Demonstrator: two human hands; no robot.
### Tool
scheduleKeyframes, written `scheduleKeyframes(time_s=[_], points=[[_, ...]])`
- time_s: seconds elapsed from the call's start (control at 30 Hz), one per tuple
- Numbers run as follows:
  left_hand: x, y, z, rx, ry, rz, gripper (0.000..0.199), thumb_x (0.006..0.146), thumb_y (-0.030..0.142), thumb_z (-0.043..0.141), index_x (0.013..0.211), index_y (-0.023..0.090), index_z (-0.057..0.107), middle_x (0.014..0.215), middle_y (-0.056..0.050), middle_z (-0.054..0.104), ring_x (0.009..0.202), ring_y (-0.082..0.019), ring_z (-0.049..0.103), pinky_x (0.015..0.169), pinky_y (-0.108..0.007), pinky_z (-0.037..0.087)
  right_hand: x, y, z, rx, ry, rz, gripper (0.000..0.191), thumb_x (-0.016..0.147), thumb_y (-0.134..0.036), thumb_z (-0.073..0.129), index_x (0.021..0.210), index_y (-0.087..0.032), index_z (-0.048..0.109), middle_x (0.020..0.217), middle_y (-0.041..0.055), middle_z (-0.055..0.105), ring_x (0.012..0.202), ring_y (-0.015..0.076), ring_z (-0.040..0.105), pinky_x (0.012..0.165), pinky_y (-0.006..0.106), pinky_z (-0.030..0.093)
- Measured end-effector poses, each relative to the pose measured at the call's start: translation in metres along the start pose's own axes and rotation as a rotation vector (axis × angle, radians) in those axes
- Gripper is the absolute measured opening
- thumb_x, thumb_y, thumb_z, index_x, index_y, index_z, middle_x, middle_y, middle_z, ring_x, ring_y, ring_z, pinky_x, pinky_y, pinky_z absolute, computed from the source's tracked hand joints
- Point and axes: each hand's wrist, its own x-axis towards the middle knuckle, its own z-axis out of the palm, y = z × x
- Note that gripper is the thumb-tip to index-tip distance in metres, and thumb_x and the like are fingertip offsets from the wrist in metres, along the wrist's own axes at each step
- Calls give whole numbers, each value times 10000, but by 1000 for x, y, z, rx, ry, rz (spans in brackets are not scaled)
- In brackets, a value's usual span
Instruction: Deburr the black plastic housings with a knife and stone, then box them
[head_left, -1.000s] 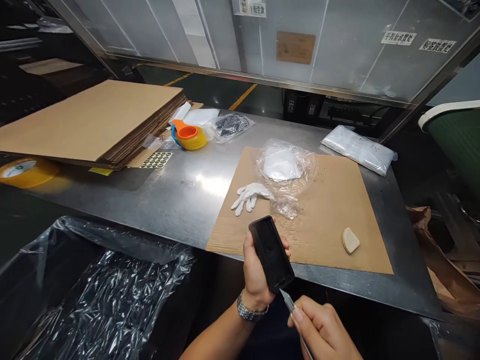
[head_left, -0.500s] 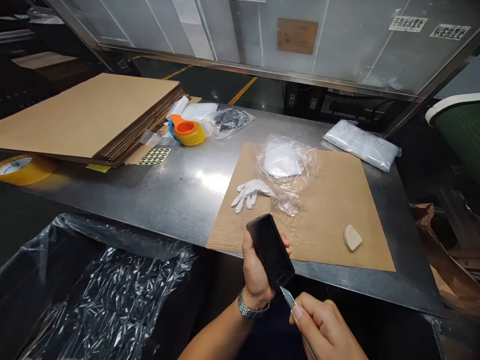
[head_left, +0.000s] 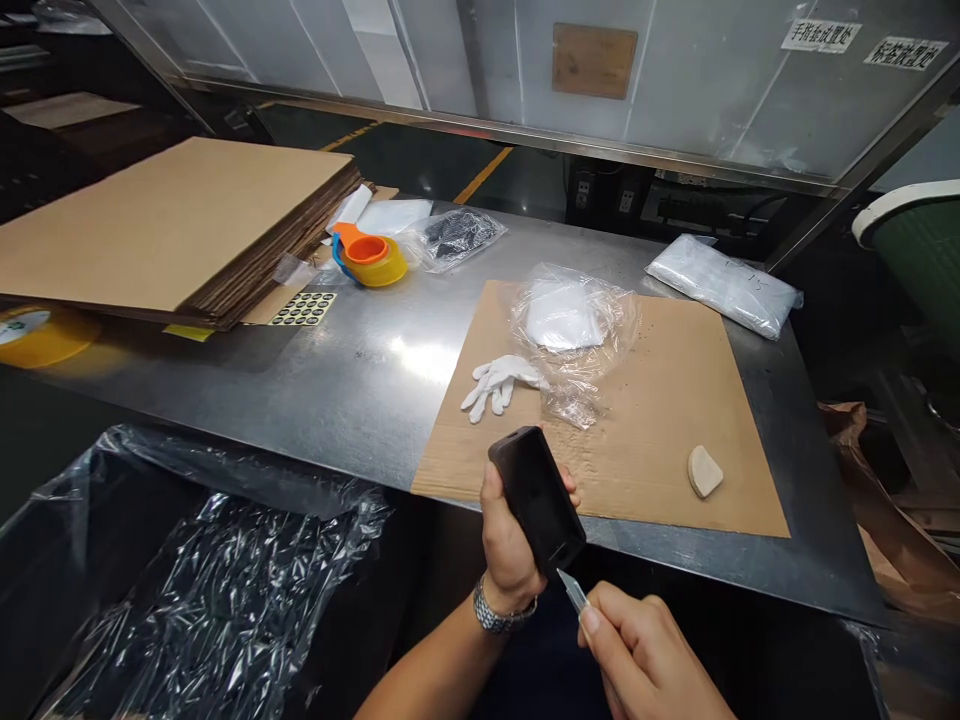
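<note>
A black rectangular case (head_left: 538,498) lies tilted in my left hand (head_left: 510,545), whose fingers wrap round its sides in front of the table's edge. My right hand (head_left: 637,640) is closed on a slim knife (head_left: 573,590). The blade's tip is at the lower end of the case; whether it touches is too small to tell. Beyond my hands, a white glove (head_left: 501,386) and a clear plastic bag with white material (head_left: 564,315) rest on a cardboard sheet (head_left: 645,420). A beige pad (head_left: 704,472) sits on the right part of the sheet.
Stacked cardboard (head_left: 187,225), a tape dispenser (head_left: 371,258) and a sticker sheet (head_left: 304,309) are at the left of the metal table (head_left: 352,380). A wrapped white packet (head_left: 724,285) lies at the back right. A plastic-lined bin (head_left: 217,590) stands at the lower left.
The black case has turned slightly in my left hand, showing more of its side wall. The knife remains at its lower end, and the view has shifted a little.
</note>
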Motion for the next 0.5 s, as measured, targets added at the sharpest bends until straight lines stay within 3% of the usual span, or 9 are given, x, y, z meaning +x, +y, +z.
scheduleKeyframes(time_s=[0.5], points=[[-3, 0, 2, 26, 46, 81, 604, 800, 618, 435, 1194, 173, 539, 672, -72, 603, 581, -164, 542, 559, -252, 477, 0, -4, 3, 98, -7, 24, 446, 891, -570, 290, 684, -203, 437, 369, -73, 359, 345, 80, 351, 411, 203, 278]])
